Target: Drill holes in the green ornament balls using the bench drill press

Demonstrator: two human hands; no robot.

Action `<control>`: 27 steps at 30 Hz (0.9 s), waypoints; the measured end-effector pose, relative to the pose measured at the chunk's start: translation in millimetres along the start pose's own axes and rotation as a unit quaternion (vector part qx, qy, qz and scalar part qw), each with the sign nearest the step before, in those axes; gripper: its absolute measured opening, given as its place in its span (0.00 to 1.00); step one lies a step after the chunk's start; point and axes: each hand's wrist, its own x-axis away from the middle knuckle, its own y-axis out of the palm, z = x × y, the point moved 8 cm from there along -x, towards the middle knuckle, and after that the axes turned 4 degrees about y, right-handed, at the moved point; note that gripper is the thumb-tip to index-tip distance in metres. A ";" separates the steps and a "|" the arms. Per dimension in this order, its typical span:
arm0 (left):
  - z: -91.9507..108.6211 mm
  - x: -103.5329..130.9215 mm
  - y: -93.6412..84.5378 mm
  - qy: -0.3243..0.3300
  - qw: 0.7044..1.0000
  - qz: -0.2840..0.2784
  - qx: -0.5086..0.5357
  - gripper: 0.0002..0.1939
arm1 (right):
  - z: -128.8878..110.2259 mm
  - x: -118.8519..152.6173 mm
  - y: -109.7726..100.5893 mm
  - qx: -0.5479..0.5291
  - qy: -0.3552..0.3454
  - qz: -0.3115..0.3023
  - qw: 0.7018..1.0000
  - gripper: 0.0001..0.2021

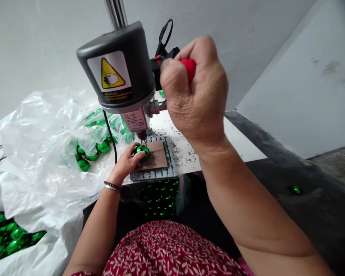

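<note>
A shiny green ball (143,150) rests on a brown board (158,155) on the slotted base of a bench drill press (120,69). My left hand (128,161) grips the ball from its left side, thumb and fingers around it. The drill's thin bit (145,143) comes down at the ball's top; whether it has entered the ball I cannot tell. Up at the right of the drill head, my right hand (199,88) is wrapped around the red-knobbed lever (188,69).
More green balls (92,153) lie in a clear plastic bag (46,126) at left. Others fill a white sack (14,237) at lower left and a container (161,199) below the table edge. Dark shavings cover the white table (186,157). One ball (296,189) sits on the floor.
</note>
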 end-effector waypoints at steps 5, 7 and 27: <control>3.1 -1.6 0.7 0.008 1.000 -0.007 0.005 0.24 | -3.0 -14.4 6.6 0.043 0.033 -0.033 0.998 0.18; 3.2 -2.3 1.6 0.007 1.000 -0.009 0.001 0.24 | -2.6 -16.5 7.9 0.056 0.035 -0.043 0.997 0.18; 10.3 -6.0 19.0 -0.007 0.998 0.011 -0.061 0.38 | -1.5 -10.2 0.0 -0.026 0.014 -0.019 0.999 0.16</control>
